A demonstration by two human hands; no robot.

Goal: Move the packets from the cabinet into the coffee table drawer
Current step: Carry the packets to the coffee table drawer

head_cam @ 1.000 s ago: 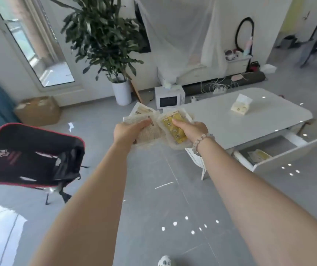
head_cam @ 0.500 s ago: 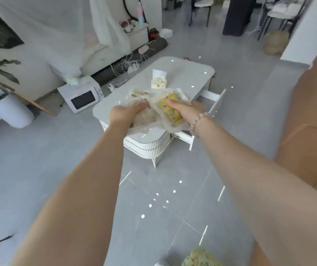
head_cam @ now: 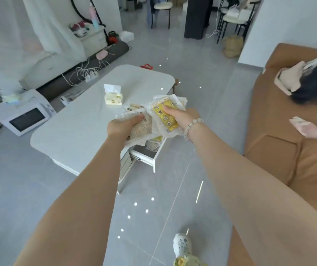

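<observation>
My left hand (head_cam: 124, 125) grips a stack of clear packets with beige contents (head_cam: 141, 129). My right hand (head_cam: 180, 117), with a bead bracelet at the wrist, grips a yellow packet (head_cam: 161, 114) on top of more clear packets. Both hands are held out above the white coffee table (head_cam: 73, 129), right over its open drawer (head_cam: 150, 153). Inside the drawer a few packets (head_cam: 153, 144) show below my hands; the rest of its inside is hidden.
A tissue pack (head_cam: 113, 96) stands on the table top. A white microwave (head_cam: 22, 116) sits on the floor to the left, with cables and a power strip (head_cam: 90, 73) behind. A brown sofa (head_cam: 288, 143) with bags fills the right. My shoe (head_cam: 182, 244) is on the grey floor.
The view swung right and came closer to the coffee table. My hands, still holding the packets, went from in front of the table to above its open drawer.
</observation>
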